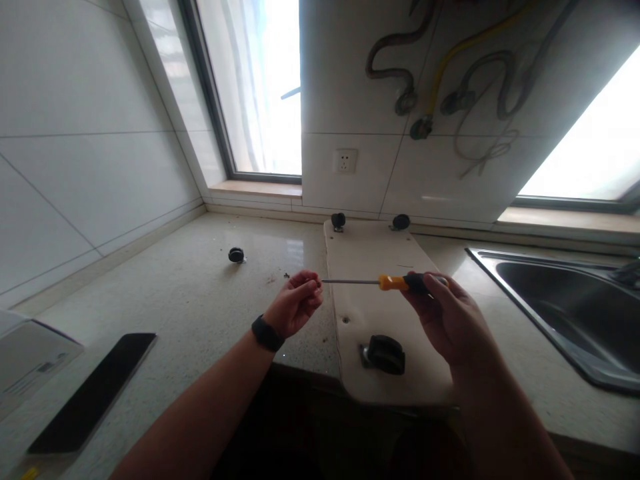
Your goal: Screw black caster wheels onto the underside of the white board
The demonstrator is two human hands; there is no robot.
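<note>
My right hand (450, 317) is wrapped round the black and yellow handle of a screwdriver (393, 283), held level with its shaft pointing left. At the shaft's tip my left hand (296, 305) is closed in a pinch; whatever small thing sits between the fingertips is too small to name. Below the screwdriver lies a pale board (370, 310) with rounded corners. It carries a black caster wheel (386, 355) at the near end and two more, a far left caster (339, 221) and a far right caster (401, 222).
A loose black caster (236, 255) lies on the stone counter (200, 293), left of the board. Small dark bits (287, 275) are scattered near my left hand. A flat black panel (95, 390) and a white box (35, 357) are at left. The steel sink (560, 320) is at right.
</note>
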